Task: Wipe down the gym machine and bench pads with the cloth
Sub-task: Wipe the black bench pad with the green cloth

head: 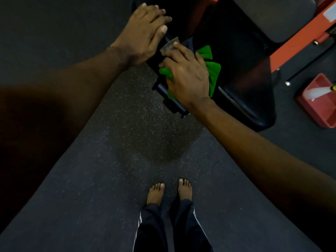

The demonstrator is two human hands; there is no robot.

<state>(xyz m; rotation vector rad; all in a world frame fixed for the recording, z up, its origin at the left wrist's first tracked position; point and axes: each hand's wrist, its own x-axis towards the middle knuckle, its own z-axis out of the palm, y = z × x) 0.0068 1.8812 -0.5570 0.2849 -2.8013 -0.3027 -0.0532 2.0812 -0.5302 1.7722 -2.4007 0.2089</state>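
Our left hand [145, 33] lies flat, steadying the black machine arm [154, 60] so our right hand [185, 75], gripping the green cloth [213, 70], can rub it.

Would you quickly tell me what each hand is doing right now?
Left hand: open, resting on the machine.
Right hand: gripping the cloth.
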